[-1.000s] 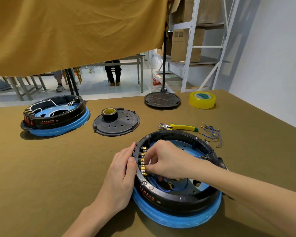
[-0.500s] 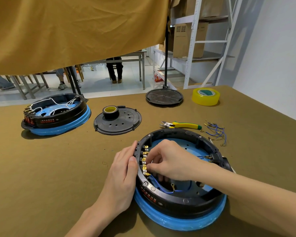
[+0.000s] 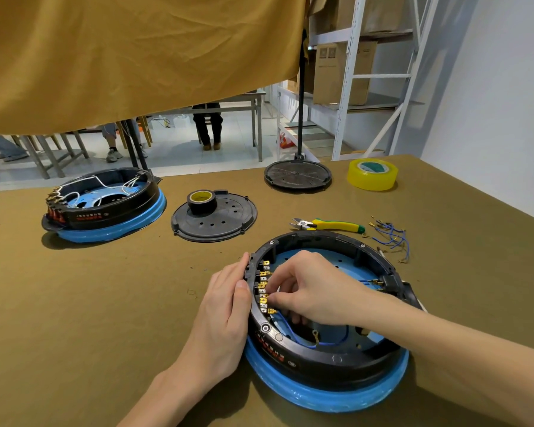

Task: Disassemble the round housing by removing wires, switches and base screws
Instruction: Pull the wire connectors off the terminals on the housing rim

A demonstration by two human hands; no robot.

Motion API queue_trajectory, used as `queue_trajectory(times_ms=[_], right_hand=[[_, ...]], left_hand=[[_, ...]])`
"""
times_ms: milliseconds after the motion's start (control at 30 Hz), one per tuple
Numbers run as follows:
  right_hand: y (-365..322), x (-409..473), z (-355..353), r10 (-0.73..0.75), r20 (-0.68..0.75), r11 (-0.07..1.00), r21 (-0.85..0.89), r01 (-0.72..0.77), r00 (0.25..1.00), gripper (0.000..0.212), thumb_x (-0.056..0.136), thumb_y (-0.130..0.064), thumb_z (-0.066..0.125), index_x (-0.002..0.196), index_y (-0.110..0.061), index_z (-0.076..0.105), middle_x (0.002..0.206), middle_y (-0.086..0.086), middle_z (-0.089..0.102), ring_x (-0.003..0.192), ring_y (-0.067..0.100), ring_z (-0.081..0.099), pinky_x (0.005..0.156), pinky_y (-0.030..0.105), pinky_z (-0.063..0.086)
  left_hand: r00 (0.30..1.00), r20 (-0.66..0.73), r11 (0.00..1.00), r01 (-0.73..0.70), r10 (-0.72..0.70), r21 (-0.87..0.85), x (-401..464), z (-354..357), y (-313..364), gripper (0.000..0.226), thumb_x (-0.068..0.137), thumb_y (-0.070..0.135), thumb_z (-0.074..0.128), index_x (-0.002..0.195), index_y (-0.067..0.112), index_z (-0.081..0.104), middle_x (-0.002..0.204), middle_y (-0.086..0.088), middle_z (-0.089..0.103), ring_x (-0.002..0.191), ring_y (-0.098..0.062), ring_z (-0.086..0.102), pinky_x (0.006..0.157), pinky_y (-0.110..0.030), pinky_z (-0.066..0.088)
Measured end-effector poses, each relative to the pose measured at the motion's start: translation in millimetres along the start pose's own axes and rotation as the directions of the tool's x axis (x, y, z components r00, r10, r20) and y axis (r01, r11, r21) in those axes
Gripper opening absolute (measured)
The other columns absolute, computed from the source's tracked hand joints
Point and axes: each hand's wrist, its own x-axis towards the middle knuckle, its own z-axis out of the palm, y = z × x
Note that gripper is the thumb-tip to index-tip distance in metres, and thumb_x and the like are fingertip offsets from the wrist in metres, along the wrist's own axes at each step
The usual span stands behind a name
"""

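Note:
A round black housing (image 3: 327, 359) on a blue base sits at the table's front centre. A row of brass switch terminals (image 3: 263, 288) lines its left inner wall. A blue wire (image 3: 293, 334) loops across the housing floor from the lowest terminal. My left hand (image 3: 225, 315) rests flat against the housing's outer left wall, fingers straight. My right hand (image 3: 309, 291) reaches inside, its fingertips pinching a brass connector at the lower end of the terminal row.
A second housing (image 3: 105, 204) with white wires stands at the back left. A black lid (image 3: 213, 220) carries a roll of black tape (image 3: 201, 201). Yellow-handled cutters (image 3: 327, 224), several loose blue wires (image 3: 389, 238), yellow tape (image 3: 372, 174) and a stand base (image 3: 297, 174) lie behind.
Both hands stay at the housing. My right hand's fingertips have shifted slightly along the terminal row; the view has tilted down a little.

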Motion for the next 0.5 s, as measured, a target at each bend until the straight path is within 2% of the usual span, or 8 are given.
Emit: queue_trajectory(times_ms=[100, 200, 300, 367, 433, 500], right_hand=[[1.5, -1.2, -1.5, 0.008, 0.001, 1.000, 0.011, -0.008, 1.000, 0.006, 0.096, -0.021, 0.067, 0.095, -0.022, 0.073, 0.063, -0.003, 0.072, 0.052, 0.008, 0.067, 0.054, 0.026, 0.058], [2.1, -2.5, -3.2, 0.006, -0.003, 1.000, -0.029, -0.006, 1.000, 0.005, 0.094, -0.027, 0.070, 0.097, -0.025, 0.074, 0.066, -0.006, 0.072, 0.053, 0.006, 0.067, 0.054, 0.020, 0.053], [0.2, -4.3, -6.1, 0.023, 0.031, 1.000, 0.005, -0.023, 0.999, 0.009, 0.095, -0.032, 0.068, 0.097, -0.025, 0.073, 0.070, 0.002, 0.073, 0.050, 0.007, 0.063, 0.047, 0.015, 0.047], [0.1, -5.2, -6.4, 0.022, 0.031, 1.000, 0.010, -0.022, 0.999, 0.011, 0.096, -0.036, 0.066, 0.092, -0.028, 0.073, 0.070, 0.006, 0.072, 0.051, 0.008, 0.060, 0.047, 0.018, 0.047], [0.4, -3.6, -6.6, -0.006, -0.008, 0.999, -0.036, 0.005, 1.000, 0.015, 0.096, -0.038, 0.065, 0.086, -0.031, 0.074, 0.070, 0.005, 0.071, 0.054, 0.007, 0.056, 0.055, 0.028, 0.050], [-1.2, -1.9, -6.7, -0.015, -0.022, 0.999, -0.048, 0.014, 1.000, 0.017, 0.095, -0.037, 0.067, 0.086, -0.027, 0.078, 0.069, 0.003, 0.071, 0.056, 0.006, 0.056, 0.060, 0.029, 0.052]], left_hand=[[1.000, 0.000, 1.000, 0.002, -0.002, 0.008, -0.2, -0.3, -1.1, 0.073, 0.096, 0.061, 0.016, 0.158, 0.026, 0.033, 0.148, 0.016, 0.049, 0.139, 0.008, 0.036, 0.109, -0.010, 0.027], [1.000, -0.003, 1.000, -0.003, 0.003, 0.019, 0.8, -0.5, -1.7, 0.072, 0.097, 0.061, 0.016, 0.158, 0.026, 0.033, 0.147, 0.017, 0.049, 0.139, 0.009, 0.036, 0.108, -0.006, 0.026], [1.000, -0.011, 1.000, -0.003, 0.003, 0.026, 0.0, -0.2, -2.0, 0.071, 0.097, 0.060, 0.017, 0.157, 0.026, 0.034, 0.143, 0.020, 0.049, 0.136, 0.011, 0.037, 0.102, 0.000, 0.025], [1.000, -0.009, 1.000, -0.006, 0.007, 0.025, 0.4, -0.4, -2.0, 0.070, 0.098, 0.060, 0.017, 0.157, 0.027, 0.033, 0.143, 0.020, 0.050, 0.136, 0.011, 0.037, 0.102, 0.000, 0.026], [1.000, -0.005, 1.000, -0.010, 0.010, 0.023, 1.0, -0.8, -2.4, 0.070, 0.097, 0.060, 0.017, 0.157, 0.028, 0.033, 0.144, 0.019, 0.050, 0.136, 0.010, 0.037, 0.103, -0.004, 0.028], [1.000, -0.001, 1.000, -0.010, 0.010, 0.024, 1.4, -1.1, -2.2, 0.071, 0.096, 0.061, 0.016, 0.157, 0.028, 0.032, 0.145, 0.018, 0.049, 0.136, 0.011, 0.036, 0.104, -0.008, 0.030]])
